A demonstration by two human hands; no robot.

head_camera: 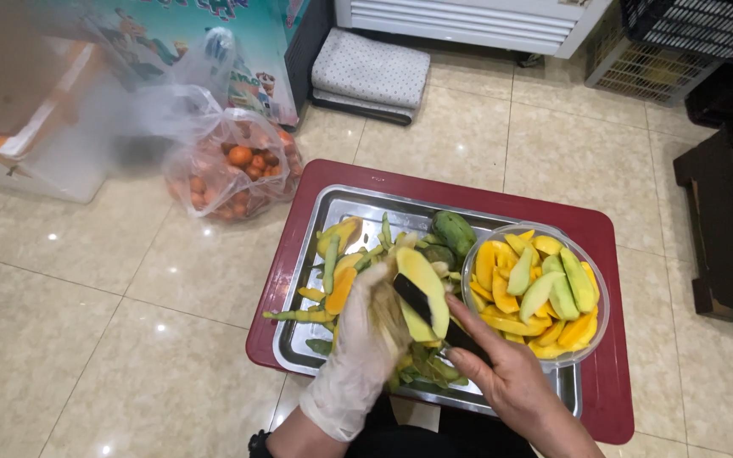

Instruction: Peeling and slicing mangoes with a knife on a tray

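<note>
The person's left hand (365,339) wears a thin, translucent whitish disposable glove bunched at the wrist, the right hand (511,382) is bare, and both forearms are sleeveless.

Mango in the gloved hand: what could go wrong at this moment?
1. The knife in the bare right hand lies across the mango close to the gloved left hand; a slip could cut its fingers.
2. Peels crowd the tray, so cut pieces might fall among the scraps.
3. The bowl is heaped with slices; more could spill over the rim.
</note>
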